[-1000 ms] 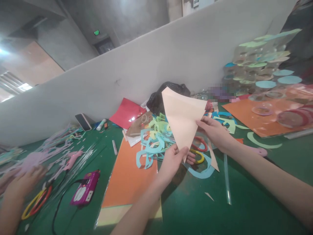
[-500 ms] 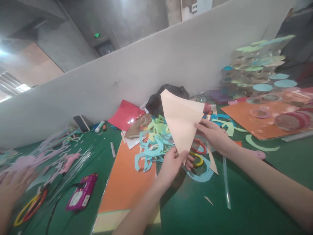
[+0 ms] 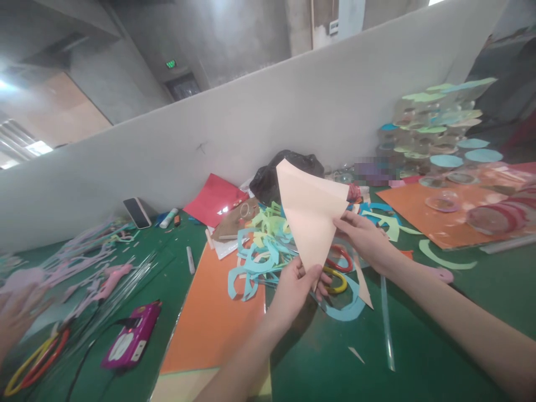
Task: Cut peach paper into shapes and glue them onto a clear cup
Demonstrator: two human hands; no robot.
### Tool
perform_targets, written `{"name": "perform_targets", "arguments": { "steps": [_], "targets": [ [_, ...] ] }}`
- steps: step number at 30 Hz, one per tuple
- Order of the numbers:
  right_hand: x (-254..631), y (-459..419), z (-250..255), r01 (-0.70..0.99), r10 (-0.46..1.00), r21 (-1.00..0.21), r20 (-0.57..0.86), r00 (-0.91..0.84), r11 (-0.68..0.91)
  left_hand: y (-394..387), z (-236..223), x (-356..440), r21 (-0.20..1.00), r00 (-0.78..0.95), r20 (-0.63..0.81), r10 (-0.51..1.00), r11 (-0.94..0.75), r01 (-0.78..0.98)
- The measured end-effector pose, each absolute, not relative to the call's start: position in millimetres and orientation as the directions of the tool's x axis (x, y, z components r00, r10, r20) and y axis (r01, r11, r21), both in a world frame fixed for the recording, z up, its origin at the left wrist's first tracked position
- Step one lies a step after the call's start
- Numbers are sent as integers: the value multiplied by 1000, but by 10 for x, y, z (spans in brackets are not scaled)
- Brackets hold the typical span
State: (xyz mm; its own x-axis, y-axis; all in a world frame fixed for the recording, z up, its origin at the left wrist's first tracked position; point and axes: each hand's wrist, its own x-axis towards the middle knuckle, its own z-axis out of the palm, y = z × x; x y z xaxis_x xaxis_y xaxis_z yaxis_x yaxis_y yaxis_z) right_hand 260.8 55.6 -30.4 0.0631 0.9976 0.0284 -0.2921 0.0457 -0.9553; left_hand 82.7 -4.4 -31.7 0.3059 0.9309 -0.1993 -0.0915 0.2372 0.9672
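A pale peach sheet of paper [image 3: 312,215], wide at the top and tapering to a point below, is held up over the table between both hands. My left hand [image 3: 299,282] pinches its narrow lower end, thumb in front. My right hand [image 3: 364,234] grips its right edge between thumb and fingers. Behind and beneath the paper lie scissors with red and yellow handles [image 3: 337,279], their blades hidden. Light blue paper offcuts [image 3: 259,257] are heaped left of the sheet, and a thin peach scrap [image 3: 363,282] rests below my right hand.
Orange sheets [image 3: 213,318] lie at the front. A purple power bank [image 3: 132,338] with a cable, a pink glue gun [image 3: 111,282] and another person's hand [image 3: 19,318] are at left. A phone [image 3: 137,213] leans on the white partition [image 3: 167,151]. Plastic cups [image 3: 444,128] are stacked at right.
The view has shifted slightly, so most things sit a little lower in it. Both hands keep the same hold on the peach paper.
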Motion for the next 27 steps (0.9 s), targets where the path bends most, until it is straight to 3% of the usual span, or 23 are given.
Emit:
{"name": "perform_targets", "arguments": {
  "steps": [15,22,27],
  "targets": [
    [2618,548,-204,-315,996,-947,36,85,61,-30,-321,831,949,334,-295,895,315,-5],
    [2634,608,-267,-335,994,-940,25,104,59,-62,-365,866,946,412,-242,878,308,-100],
    [2637,626,-269,-328,994,-943,26,102,58,-55,-387,868,942,410,-269,872,327,-76]
  ]
}}
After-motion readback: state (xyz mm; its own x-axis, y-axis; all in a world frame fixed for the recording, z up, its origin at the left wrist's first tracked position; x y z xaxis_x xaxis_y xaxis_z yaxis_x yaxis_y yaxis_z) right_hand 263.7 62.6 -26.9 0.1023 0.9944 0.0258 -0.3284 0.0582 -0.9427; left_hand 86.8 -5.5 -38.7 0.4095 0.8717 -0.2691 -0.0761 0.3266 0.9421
